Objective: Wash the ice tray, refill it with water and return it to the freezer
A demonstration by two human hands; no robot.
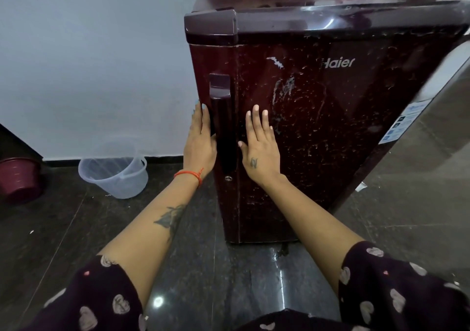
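A maroon Haier fridge (318,127) stands on a dark polished floor (203,279) with its door closed; the ice tray is nowhere to be seen. The left hand (199,144) lies along the left side of the door's vertical handle (222,127), its fingers (203,119) straight and close together, touching the handle's edge without curling round it. The right hand (260,150) rests flat on the door panel just right of the handle, fingers slightly spread and straight, thumb pointing toward the handle. An orange thread bracelet (189,174) circles the left wrist. On the floor left of the fridge, against the pale wall (89,63), sits a clear plastic bucket (114,178), and a maroon tub (19,178) stands at the far left edge.
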